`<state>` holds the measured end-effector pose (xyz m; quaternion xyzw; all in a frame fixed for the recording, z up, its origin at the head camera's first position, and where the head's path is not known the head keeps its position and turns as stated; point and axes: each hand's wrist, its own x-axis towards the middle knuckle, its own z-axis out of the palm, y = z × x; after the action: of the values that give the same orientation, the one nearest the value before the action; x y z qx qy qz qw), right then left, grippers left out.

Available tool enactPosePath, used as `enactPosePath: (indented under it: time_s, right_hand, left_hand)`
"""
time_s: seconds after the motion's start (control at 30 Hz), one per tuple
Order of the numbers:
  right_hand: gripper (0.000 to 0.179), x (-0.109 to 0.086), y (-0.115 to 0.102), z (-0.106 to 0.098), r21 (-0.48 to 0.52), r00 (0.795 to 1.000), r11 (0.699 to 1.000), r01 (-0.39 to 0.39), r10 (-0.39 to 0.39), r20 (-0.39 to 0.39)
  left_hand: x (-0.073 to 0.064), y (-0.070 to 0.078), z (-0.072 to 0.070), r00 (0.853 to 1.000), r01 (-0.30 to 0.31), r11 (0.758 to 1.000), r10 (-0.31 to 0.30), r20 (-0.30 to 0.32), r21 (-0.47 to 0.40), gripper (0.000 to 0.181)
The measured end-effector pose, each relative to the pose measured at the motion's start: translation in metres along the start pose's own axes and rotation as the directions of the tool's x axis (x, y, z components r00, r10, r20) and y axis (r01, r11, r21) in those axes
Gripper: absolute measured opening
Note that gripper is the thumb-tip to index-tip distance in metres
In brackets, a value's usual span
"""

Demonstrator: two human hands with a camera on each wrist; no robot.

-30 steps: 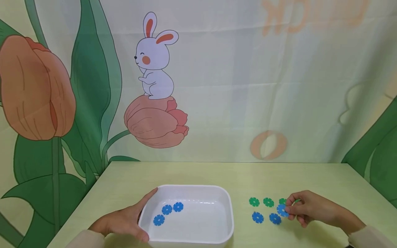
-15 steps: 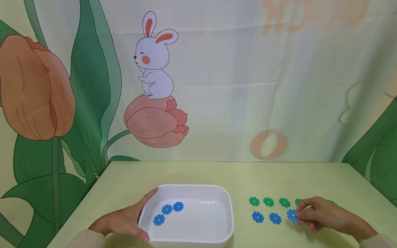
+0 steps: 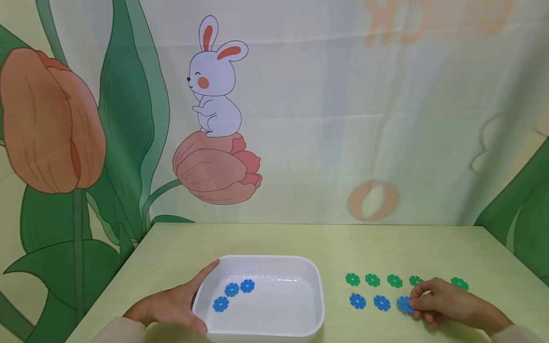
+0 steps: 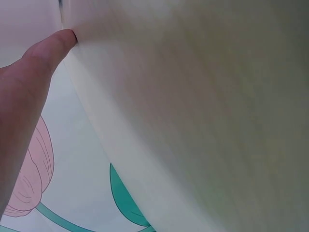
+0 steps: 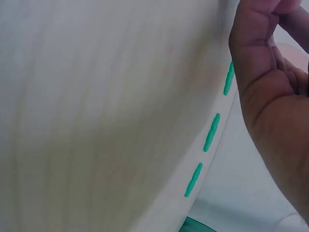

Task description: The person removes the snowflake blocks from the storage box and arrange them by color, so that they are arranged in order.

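My left hand grips the left side of a white plastic tray, thumb at the front corner and fingers along the far side. Three blue snowflake discs lie in the tray's left half. On the right, my right hand pinches a blue snowflake disc between thumb and fingers, close over the table at the end of a row. Two other blue discs lie to its left. Behind them runs a row of several green snowflake discs, partly hidden by the hand. The right wrist view shows green discs edge-on.
The pale wooden table ends at a hanging cloth printed with tulips and a rabbit. Table surface shows between the tray and the disc rows.
My right hand has moved right and slightly nearer with the blue disc, lowering it beside the other two. Green discs behind it came into view. The left hand and tray stayed put.
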<state>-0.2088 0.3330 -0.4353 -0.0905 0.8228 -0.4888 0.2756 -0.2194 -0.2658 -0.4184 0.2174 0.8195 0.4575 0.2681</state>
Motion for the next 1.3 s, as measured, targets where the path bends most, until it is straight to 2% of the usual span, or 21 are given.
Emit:
enactPosePath:
  time_s: [0.3,0.73,0.83,0.97,1.03,1.17,1.3]
  right_hand:
    - [0.018,0.007,0.000,0.001,0.002,0.997,0.998,-0.064,0.064,-0.031]
    - [0.018,0.004,0.001,-0.001,0.006,0.996,0.996,-0.087,0.087,-0.035]
    - [0.019,0.001,0.000,-0.003,0.017,0.998,0.998,-0.064,0.065,-0.025]
    - [0.022,0.000,-0.007,-0.004,0.036,1.000,0.999,0.021,-0.022,0.003]
    - [0.022,0.002,-0.014,-0.003,0.043,0.999,0.998,0.046,-0.046,0.006]
    - [0.024,0.008,-0.033,0.003,0.035,0.999,0.998,0.045,-0.045,0.002]
    - [0.029,0.016,-0.052,0.009,0.024,0.996,0.996,0.081,-0.082,0.035]
  left_hand:
    - [-0.001,-0.001,0.000,1.000,-0.002,1.000,0.002,0.008,-0.018,0.128]
    - [0.000,0.000,0.000,1.000,0.012,1.000,-0.012,-0.004,-0.004,0.128]
    - [0.000,0.000,0.000,1.000,0.011,1.000,-0.011,-0.001,-0.008,0.128]
    - [-0.001,0.000,0.000,1.000,0.009,1.000,-0.009,-0.003,0.001,0.129]
    - [-0.001,0.000,-0.001,1.000,0.004,1.000,-0.004,-0.001,0.003,0.129]
    - [-0.001,0.001,-0.001,1.000,-0.010,1.000,0.010,0.002,0.000,0.131]
    - [0.000,0.001,-0.001,1.000,-0.005,1.000,0.005,0.006,-0.013,0.130]
